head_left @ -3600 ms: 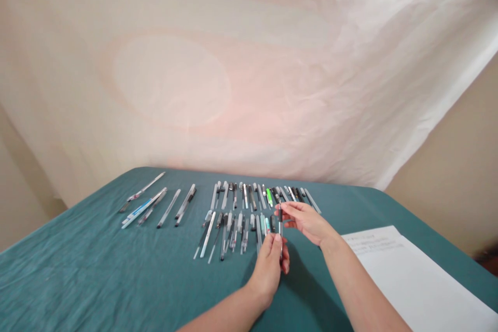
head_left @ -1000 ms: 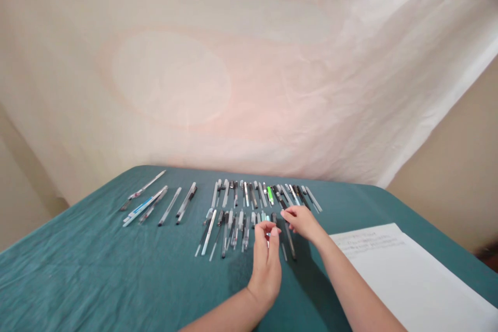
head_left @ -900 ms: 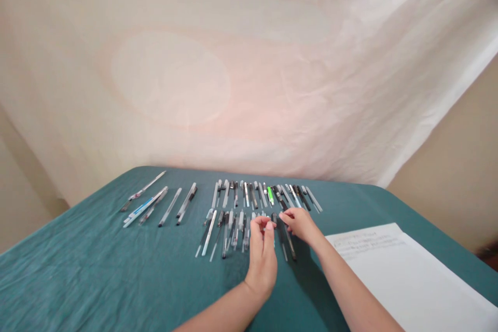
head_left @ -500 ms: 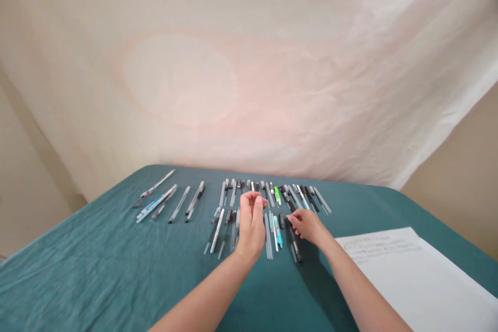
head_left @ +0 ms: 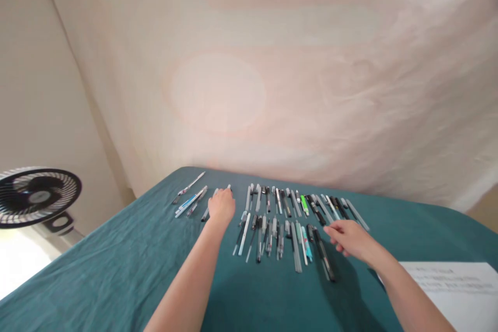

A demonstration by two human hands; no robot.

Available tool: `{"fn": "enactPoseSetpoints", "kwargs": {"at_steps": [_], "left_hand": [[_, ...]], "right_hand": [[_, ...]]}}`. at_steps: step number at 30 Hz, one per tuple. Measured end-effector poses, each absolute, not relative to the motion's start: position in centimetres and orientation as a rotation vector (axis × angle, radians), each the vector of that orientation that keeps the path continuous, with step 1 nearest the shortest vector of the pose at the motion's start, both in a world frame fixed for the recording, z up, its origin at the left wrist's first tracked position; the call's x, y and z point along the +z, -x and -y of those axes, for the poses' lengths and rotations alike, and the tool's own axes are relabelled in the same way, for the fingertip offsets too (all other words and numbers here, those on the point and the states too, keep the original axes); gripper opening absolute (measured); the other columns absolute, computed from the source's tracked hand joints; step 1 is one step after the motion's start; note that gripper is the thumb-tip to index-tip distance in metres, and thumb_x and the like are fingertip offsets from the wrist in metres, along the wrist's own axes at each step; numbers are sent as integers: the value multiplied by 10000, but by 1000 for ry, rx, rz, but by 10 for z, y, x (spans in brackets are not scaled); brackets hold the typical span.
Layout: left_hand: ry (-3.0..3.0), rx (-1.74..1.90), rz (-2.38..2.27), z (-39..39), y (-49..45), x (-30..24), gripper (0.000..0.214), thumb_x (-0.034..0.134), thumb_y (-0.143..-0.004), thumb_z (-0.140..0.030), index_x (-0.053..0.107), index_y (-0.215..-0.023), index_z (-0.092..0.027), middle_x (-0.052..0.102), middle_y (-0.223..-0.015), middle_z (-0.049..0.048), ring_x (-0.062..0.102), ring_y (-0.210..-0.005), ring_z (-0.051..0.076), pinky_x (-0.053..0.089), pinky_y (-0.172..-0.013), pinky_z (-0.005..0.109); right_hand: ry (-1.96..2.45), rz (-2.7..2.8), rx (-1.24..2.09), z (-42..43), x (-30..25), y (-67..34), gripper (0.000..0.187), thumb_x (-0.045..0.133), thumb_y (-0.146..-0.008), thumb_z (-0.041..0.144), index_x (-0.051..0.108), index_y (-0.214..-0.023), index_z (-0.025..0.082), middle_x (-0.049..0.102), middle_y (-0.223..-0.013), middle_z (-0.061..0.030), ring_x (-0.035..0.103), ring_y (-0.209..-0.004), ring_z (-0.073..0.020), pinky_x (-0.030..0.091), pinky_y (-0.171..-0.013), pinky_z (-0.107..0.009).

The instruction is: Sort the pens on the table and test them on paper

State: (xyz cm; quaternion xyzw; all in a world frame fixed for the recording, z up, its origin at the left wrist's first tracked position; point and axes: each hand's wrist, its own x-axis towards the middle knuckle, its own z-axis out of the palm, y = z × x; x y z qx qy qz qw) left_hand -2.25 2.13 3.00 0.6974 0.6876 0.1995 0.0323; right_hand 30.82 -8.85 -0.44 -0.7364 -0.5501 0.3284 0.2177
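Teal cloth on the desk (head_left: 128, 280); blue-and-white pen (head_left: 191, 201) at left grip's (head_left: 222, 206) 9 o'clock. Left grip covers a pen (head_left: 229, 187), end out at 1; hold can't be told. Pen rows (head_left: 278, 201), centre. Black pen (head_left: 323, 254) on desk, right grip's (head_left: 346, 237) 8 o'clock; fingertips bunched beside it, hold unclear. Paper (head_left: 447, 303) at 4.

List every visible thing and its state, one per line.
Left pens: lying loosely spread
Farther pens: lying in a row
Nearer pens: lying in a row
Left hand: over left pens, grip hidden
Right hand: fingers curled beside nearer pens
Paper: written on
Tablecloth: wrinkled
Fan: running or not, unclear
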Motion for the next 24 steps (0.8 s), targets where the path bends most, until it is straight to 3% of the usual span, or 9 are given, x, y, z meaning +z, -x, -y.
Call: {"fn": "enactPoseSetpoints", "kwargs": {"at_steps": [5, 11, 18, 24], "left_hand": [[-2071, 457, -2271, -37, 48, 8, 177, 546, -730, -273, 610, -843, -154, 614, -953, 143, 578, -909, 269, 416, -755, 361], [-2074, 409, -2320, -42, 51, -1, 248, 503, -761, -350, 601, -891, -164, 598, -996, 130, 563, -943, 251, 419, -760, 329], [-2051, 445, -2356, -41, 57, -2, 277, 461, -784, -360, 618, -897, -162, 598, -988, 134, 565, -931, 256, 421, -745, 321], [-2027, 462, -2371, -41, 60, 1, 251, 446, -793, -302, 617, -906, -157, 598, -1009, 148, 562, -941, 263, 416, -744, 323]], "right_hand": [[2029, 1678, 823, 102, 18, -312, 311, 409, -799, 419, 573, -747, 159, 645, -736, -68, 598, -536, -136, 402, -405, -190], [2109, 1936, 569, 119, 5, -334, 294, 442, -774, 402, 588, -638, 187, 633, -612, -35, 599, -584, -174, 394, -526, -241], [2131, 1927, 415, 138, -41, -378, 175, 567, -678, 343, 634, -777, 215, 646, -868, -75, 594, -831, -231, 412, -718, -285], [2115, 1987, 403, 154, -41, -381, 116, 514, -699, 277, 596, -748, 212, 603, -809, -46, 577, -725, -189, 403, -671, -265]]}}
